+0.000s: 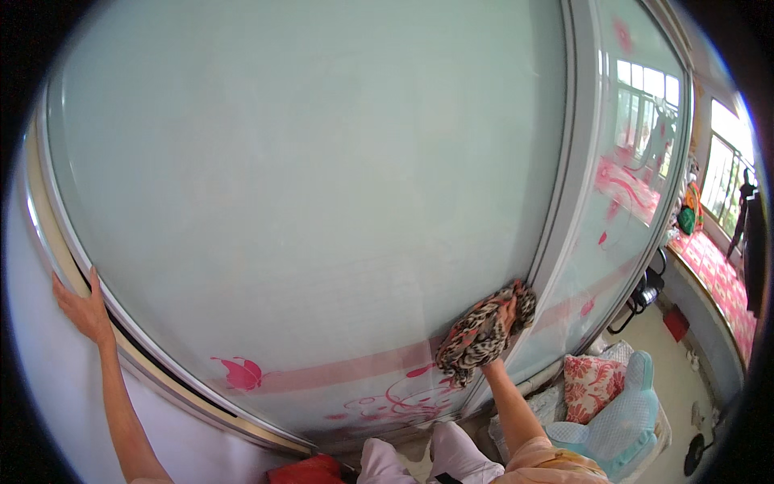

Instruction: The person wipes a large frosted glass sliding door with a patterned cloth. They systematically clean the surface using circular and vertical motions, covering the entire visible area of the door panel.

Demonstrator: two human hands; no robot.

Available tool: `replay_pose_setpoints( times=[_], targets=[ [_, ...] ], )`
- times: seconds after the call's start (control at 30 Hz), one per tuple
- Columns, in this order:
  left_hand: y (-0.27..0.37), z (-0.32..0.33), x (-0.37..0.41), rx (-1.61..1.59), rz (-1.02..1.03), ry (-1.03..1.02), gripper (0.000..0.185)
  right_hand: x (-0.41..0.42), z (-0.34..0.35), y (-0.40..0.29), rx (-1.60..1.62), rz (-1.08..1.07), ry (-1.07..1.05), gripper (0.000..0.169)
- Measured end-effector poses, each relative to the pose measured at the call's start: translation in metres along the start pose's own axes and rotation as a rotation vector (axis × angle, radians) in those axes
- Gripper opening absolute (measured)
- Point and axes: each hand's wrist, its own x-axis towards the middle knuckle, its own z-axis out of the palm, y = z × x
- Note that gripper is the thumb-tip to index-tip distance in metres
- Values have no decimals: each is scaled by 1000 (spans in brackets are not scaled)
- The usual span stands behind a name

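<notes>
Before me stands a large frosted glass sliding door panel with a pink band, a butterfly and scrollwork near its bottom. My right hand presses a leopard-print cloth against the glass at the lower right, beside the grey metal frame upright. Part of that hand is covered by the cloth's folds. At the left edge, my left hand rests with fingers spread across the panel's side frame and the cream jamb, thumb on the white edge. It holds no loose object.
A second patterned glass panel adjoins on the right. Low on that side are a red-and-white cushion and a pale blue padded cushion. A black-framed chair stands farther back. Something red lies by my legs.
</notes>
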Motion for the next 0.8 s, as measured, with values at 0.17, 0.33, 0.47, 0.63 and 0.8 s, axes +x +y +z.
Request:
replay_pose_setpoints(
  times=[0.17,0.33,0.47,0.63,0.8],
  targets=[
    [-30,19,-2,54,78,43,83,-31,-3,10,-100,-105,-39,62],
    [-37,26,-3,3,83,81,81,-1,-3,-29,-514,-571,-55,60],
    [-23,14,1,4,39,27,82,63,24,-113,-393,-888,0,64],
    [-16,1,0,-6,25,12,84,87,77,-176,-448,-891,135,67],
    [-2,-4,7,16,-6,7,83,49,144,-150,-311,-523,-113,68]
  ],
)
